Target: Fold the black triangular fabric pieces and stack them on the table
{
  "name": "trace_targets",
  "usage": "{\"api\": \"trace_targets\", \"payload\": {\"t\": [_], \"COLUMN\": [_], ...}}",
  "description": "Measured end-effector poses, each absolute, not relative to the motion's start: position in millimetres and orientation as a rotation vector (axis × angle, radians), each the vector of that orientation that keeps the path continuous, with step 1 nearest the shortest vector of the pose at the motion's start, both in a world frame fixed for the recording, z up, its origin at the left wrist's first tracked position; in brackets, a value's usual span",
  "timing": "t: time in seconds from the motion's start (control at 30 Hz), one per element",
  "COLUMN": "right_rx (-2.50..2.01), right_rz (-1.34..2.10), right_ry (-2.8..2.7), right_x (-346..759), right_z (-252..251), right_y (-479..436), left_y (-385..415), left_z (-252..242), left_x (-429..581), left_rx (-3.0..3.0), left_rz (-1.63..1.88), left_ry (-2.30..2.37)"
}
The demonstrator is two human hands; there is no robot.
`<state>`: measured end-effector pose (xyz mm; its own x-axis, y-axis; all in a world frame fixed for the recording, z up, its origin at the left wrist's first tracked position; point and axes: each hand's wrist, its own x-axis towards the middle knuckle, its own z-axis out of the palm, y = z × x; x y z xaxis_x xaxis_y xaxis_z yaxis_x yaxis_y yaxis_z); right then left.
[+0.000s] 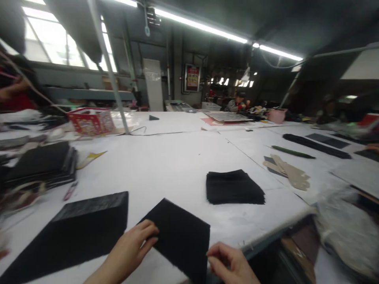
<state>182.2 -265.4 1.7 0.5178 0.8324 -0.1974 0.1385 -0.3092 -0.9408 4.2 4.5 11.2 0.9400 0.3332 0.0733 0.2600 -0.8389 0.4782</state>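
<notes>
A flat black fabric piece (182, 236) lies at the near edge of the white table, between my two hands. My left hand (134, 246) is over its left corner, fingers curled and closed on it; the thumb lies just below them. At the right edge of the same piece, my right hand (232, 263) has thumb and fingertips pinched together on the border. Left of my hands spreads a larger black sheet (85, 232) with a greyish, shinier strip along its far side. Beyond my right hand sits a stack of black fabric pieces (233, 187), its edges slightly fanned.
A thick dark stack (41, 161) and a red patterned box (90, 121) stand at left, near a metal pole (109, 67). Beige gloves (291, 172), a dark green strip (293, 152) and a long black bundle (316, 146) lie at right. Clear plastic (349, 232) hangs by the table edge.
</notes>
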Motion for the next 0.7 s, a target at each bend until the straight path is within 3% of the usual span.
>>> {"api": "trace_targets", "payload": {"t": [0.23, 0.7], "right_rx": [-2.015, -2.503], "right_rz": [0.517, 0.1], "right_ry": [-1.293, -1.476], "right_x": [196, 222], "right_z": [44, -12], "right_y": [-187, -78], "left_y": [18, 19], "left_z": [-3, -15], "left_x": [49, 76], "left_rx": [2.803, 2.952], "left_rz": [0.237, 0.201], "left_ry": [0.372, 0.348]}}
